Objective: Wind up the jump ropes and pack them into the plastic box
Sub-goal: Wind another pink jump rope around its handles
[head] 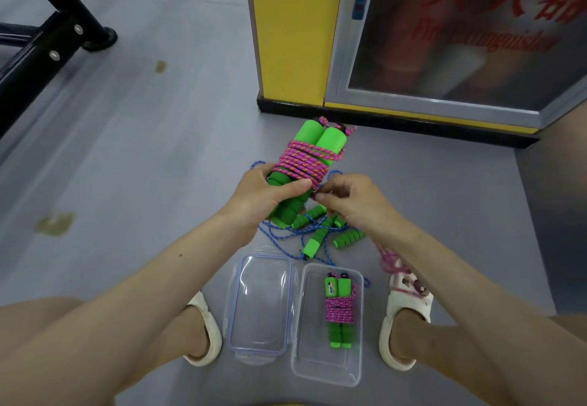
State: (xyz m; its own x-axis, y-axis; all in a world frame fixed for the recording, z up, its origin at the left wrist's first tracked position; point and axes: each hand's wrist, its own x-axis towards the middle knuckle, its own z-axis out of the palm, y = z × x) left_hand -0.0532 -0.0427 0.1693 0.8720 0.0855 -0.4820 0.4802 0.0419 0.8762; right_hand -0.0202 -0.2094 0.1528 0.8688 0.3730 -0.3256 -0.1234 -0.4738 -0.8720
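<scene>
Left hand (270, 194), right hand (352, 203) hold one bundle (306, 159); one boxed bundle (339, 310).

A grey floor (143, 151) is stretching across the room, shining softly under even light and carrying two yellowish-brown stains (54, 223) on its left part. A yellow pillar (292, 30) is standing at the far side, with a black skirting strip (397, 126) running along its foot. Just to its right, a metal-framed cabinet door (460, 40) is showing blurred red lettering on dark glass. A black bolted metal frame (41, 56) is reaching in from the upper left.
</scene>
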